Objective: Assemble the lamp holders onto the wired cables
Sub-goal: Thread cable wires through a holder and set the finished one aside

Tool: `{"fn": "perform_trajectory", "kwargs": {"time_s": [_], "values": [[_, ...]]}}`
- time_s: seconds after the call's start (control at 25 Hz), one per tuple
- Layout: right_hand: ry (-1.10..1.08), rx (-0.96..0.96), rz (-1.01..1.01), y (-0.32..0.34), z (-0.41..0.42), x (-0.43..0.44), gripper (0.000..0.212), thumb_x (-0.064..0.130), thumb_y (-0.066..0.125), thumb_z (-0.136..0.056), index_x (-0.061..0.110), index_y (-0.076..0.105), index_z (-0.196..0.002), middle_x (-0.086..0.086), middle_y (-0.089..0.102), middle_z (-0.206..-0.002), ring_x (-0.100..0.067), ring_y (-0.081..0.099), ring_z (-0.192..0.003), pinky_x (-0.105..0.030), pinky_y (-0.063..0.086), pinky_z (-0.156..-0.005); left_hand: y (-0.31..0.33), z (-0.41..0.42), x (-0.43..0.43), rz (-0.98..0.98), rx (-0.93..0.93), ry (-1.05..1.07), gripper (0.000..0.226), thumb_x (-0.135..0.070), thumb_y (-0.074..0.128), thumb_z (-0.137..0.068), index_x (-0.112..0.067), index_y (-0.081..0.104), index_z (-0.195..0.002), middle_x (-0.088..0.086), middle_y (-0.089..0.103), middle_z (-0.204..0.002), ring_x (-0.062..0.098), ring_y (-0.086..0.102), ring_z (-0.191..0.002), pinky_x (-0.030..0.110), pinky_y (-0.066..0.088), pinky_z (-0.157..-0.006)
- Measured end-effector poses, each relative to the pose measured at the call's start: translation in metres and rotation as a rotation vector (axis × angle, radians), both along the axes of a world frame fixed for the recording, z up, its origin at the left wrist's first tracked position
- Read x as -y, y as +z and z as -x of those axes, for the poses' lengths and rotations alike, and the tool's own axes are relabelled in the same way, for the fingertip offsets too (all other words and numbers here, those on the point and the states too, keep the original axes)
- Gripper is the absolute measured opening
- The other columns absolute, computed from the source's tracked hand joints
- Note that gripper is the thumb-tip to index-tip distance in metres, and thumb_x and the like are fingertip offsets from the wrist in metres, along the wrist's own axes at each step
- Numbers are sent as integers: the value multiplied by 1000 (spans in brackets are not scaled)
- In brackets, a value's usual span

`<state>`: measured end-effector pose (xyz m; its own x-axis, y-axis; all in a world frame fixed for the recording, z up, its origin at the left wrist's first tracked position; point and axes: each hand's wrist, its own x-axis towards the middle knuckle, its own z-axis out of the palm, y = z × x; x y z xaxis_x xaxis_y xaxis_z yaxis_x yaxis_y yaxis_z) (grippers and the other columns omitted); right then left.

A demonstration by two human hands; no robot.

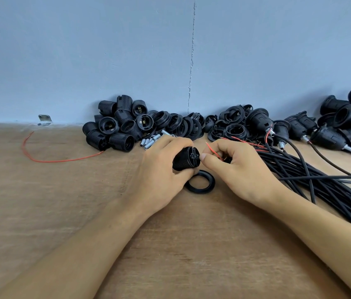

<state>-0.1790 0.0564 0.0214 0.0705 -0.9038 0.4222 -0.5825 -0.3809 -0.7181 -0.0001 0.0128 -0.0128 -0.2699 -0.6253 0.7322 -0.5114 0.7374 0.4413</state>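
My left hand [159, 169] grips a black ribbed lamp holder [186, 158] lying on its side, its terminal end facing right. My right hand [233, 167] pinches thin red wire ends [211, 150] of a black cable just beside that terminal end, thumb tip touching the holder. A black threaded ring [200, 181] lies flat on the table right below both hands. The bundle of black cables [312, 178] runs from my right hand off to the right.
A heap of loose black holders [116, 126] and rings [183, 124] sits against the blue wall, with small metal tubes [151, 140] in front. Wired holders [332, 126] are piled at the far right. A loose red wire [47, 156] curls on the wooden table at left.
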Motion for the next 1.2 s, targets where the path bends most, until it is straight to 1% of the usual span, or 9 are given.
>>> {"fn": "perform_trajectory", "kwargs": {"time_s": [0.08,0.24,0.44,0.52,0.72,0.88,1.0,1.12,1.2], "values": [[-1,-10,2,-2,1,0,27,18,66,-93,31,63,-69,19,47,-55,-1,39,-55,-11,33,-56,0,-1,0,-19,12,-6,44,-30,86,-71,-40,60,-105,-19,58,-96,-8,53,-93,2,35,-81],[-5,-71,21,-6,2,2,21,19,66,-92,13,62,-72,11,41,-59,-5,36,-58,-19,33,-57,0,-2,0,-42,48,-24,39,-32,87,-72,-37,67,-105,-18,62,-95,0,58,-92,7,40,-79],[6,-115,31,-9,1,3,38,16,66,-93,26,46,-62,11,38,-58,-6,34,-58,-20,31,-56,4,-2,-4,-70,88,-58,35,-25,86,-73,-29,71,-105,-13,64,-92,7,59,-90,22,45,-80],[6,-116,29,-10,1,4,40,16,66,-94,27,45,-61,11,38,-58,-5,34,-57,-18,30,-55,6,-2,-6,-78,105,-62,33,-24,86,-73,-27,71,-102,-12,63,-90,8,58,-89,26,45,-78],[-9,-94,6,-10,2,5,29,20,69,-92,31,60,-66,15,48,-56,-3,40,-56,-15,34,-56,7,-2,-3,-89,104,-21,35,-20,85,-72,-30,73,-104,-12,62,-93,8,58,-91,19,43,-80],[-77,-55,9,-9,1,3,21,15,70,-86,29,65,-71,20,54,-56,0,46,-55,-10,37,-58,6,-1,-3,-91,103,-1,40,-16,82,-74,-31,73,-110,-11,62,-98,8,58,-94,13,41,-81],[-69,-66,-17,-8,1,2,21,15,70,-89,28,65,-73,22,55,-58,0,47,-57,-11,37,-59,7,-1,-4,-92,102,8,38,-18,82,-75,-31,73,-110,-11,62,-97,7,57,-92,12,40,-80],[-44,-94,-24,-8,1,2,25,16,67,-92,28,63,-71,17,51,-57,-2,45,-57,-13,35,-58,8,-1,-5,-108,125,9,36,-20,83,-76,-31,74,-108,-12,62,-97,5,56,-90,14,41,-79],[-42,-117,-20,-8,1,2,22,16,66,-93,24,63,-73,11,48,-59,-5,42,-59,-15,33,-58,10,0,-7,-118,128,4,35,-20,84,-75,-28,74,-107,-10,62,-96,7,56,-89,19,42,-78]]}}
